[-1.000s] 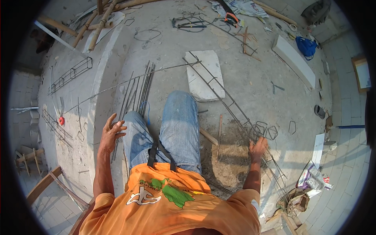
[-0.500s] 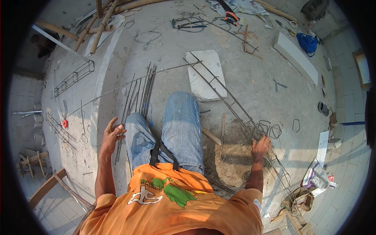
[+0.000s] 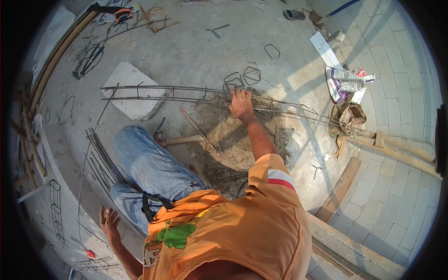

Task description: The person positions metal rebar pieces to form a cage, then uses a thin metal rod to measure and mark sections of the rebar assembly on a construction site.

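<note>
A long rebar frame [image 3: 186,93], thin bars joined by small crosspieces, runs across the middle. One end rests on a white slab [image 3: 133,95]. My right hand [image 3: 241,103] is on the frame near its middle, fingers curled over the bars; their tips are partly hidden. Just past it lie bent wire stirrups [image 3: 252,74], one nearly touching the fingertips. My left hand [image 3: 110,225] is held low at the left, empty, with its fingers apart. Beside my knees lies a bundle of loose steel rods [image 3: 100,158], nearest to that hand.
A wooden-handled tool [image 3: 184,139] and a rusty rod [image 3: 198,128] lie by a dirt patch [image 3: 235,142]. Pincers [image 3: 218,31] are on the far floor. Paper bags [image 3: 345,84] and timber [image 3: 392,154] stand at right. A red tape measure [image 3: 90,254] lies at lower left.
My view has swung to the right, so the floor things appear shifted left and turned. My right hand stays at the rebar frame; my left hand remains empty.
</note>
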`<state>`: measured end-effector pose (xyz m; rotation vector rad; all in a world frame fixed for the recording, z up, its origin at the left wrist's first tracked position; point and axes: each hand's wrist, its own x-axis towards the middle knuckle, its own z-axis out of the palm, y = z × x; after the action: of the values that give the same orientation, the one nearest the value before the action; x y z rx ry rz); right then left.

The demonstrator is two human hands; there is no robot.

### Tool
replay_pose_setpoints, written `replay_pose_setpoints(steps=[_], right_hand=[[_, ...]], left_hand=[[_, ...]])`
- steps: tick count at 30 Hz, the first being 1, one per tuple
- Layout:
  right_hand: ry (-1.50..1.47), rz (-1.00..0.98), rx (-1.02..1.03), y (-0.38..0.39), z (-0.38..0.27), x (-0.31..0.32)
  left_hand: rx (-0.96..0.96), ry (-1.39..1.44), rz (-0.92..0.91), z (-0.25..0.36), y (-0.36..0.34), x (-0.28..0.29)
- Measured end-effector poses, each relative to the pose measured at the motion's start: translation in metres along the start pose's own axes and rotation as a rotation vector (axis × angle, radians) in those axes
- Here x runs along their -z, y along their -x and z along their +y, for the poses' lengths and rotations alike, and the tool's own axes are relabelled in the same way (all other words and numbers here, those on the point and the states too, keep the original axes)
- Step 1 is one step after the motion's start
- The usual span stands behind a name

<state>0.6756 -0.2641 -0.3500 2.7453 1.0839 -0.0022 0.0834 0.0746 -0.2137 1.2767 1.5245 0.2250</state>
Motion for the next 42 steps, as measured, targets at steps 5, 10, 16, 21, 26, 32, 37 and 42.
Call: replay_pose_setpoints(steps=[5,10,16,21,26,32,37,42], right_hand=[[0.001,0.006,0.035,0.003,0.000,-0.002],[0.083,0.075,0.011,-0.002,-0.003,-0.022],[0.068,0.072,-0.011,-0.007,-0.010,-0.010],[0.016,0.069,0.009,-0.009,-0.011,0.027],[-0.003,0.132,0.050,-0.011,-0.021,0.105],[0.025,0.164,0.198,-0.011,-0.043,0.182],[-0.096,0.007,0.248,0.013,-0.058,0.204],[-0.083,0.029,0.257,0.051,-0.071,0.202]], left_hand=[[-0.028,-0.034,-0.007,0.002,-0.003,0.013],[-0.056,-0.116,-0.043,0.002,0.000,0.019],[-0.048,-0.107,-0.014,-0.005,0.002,0.021],[-0.054,-0.062,0.000,-0.009,0.004,0.024],[-0.169,-0.022,0.018,0.019,0.005,0.026],[-0.625,-0.099,0.075,0.126,0.021,0.015],[-1.229,-0.664,0.128,0.213,0.016,-0.032],[-1.510,-1.027,-0.068,0.264,0.027,-0.137]])
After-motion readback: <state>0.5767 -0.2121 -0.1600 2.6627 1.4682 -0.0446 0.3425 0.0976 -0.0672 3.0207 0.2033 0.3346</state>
